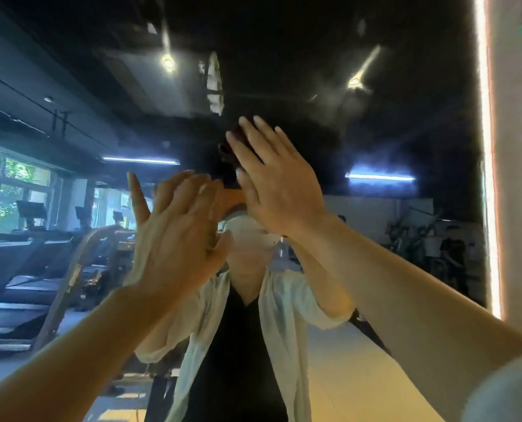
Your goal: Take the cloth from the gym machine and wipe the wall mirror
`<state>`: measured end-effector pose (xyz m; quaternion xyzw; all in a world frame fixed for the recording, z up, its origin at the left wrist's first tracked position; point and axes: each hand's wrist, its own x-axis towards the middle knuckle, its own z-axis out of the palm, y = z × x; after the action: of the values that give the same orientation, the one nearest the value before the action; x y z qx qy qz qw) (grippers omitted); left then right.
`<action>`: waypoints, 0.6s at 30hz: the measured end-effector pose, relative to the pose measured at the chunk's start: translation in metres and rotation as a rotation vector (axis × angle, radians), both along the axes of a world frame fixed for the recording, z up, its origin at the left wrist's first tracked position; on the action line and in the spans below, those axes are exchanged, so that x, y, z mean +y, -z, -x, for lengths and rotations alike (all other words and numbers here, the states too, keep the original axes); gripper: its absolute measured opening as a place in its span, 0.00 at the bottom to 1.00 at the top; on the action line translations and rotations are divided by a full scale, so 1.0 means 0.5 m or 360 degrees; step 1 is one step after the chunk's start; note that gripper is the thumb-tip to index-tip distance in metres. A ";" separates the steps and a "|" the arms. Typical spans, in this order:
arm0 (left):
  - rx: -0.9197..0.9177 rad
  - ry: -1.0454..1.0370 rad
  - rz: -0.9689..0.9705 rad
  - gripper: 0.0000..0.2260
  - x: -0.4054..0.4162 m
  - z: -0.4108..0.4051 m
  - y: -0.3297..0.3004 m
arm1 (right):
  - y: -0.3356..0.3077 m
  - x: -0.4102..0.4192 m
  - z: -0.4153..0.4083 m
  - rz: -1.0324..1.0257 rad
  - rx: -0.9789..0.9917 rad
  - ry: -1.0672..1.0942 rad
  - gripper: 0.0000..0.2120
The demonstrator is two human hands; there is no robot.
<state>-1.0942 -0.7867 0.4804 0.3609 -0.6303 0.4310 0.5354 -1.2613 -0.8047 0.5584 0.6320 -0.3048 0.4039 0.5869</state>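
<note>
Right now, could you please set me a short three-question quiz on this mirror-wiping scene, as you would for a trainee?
1. True or false: the right hand presses a dark cloth against the wall mirror with straight fingers.
2. Which lies lower in the picture? A) the left hand B) the right hand
3. Fill in: reflected on the left side of the mirror stand rows of ____.

Key: 1 true; 2 A; 3 treadmills.
</note>
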 end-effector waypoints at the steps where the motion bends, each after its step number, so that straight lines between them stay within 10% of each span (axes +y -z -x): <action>1: -0.0031 -0.0003 -0.0007 0.22 -0.001 0.018 -0.019 | -0.031 -0.002 0.038 0.0020 -0.0137 -0.0007 0.23; 8: -0.0362 -0.0053 0.0060 0.25 -0.011 0.106 -0.132 | -0.104 0.044 0.293 0.0104 -0.1363 -0.0099 0.23; 14: -0.0483 0.0079 0.0151 0.27 -0.007 0.221 -0.218 | -0.071 0.042 0.254 0.0034 -0.0284 0.0054 0.25; 18: -0.0621 0.0067 0.0176 0.30 -0.003 0.289 -0.272 | -0.133 0.045 0.403 0.0186 -0.0704 -0.0027 0.25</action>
<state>-1.2389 -0.7884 0.6163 0.2273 -0.7049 0.5154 0.4311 -1.4630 -0.7820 0.6250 0.4956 -0.3968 0.5546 0.5379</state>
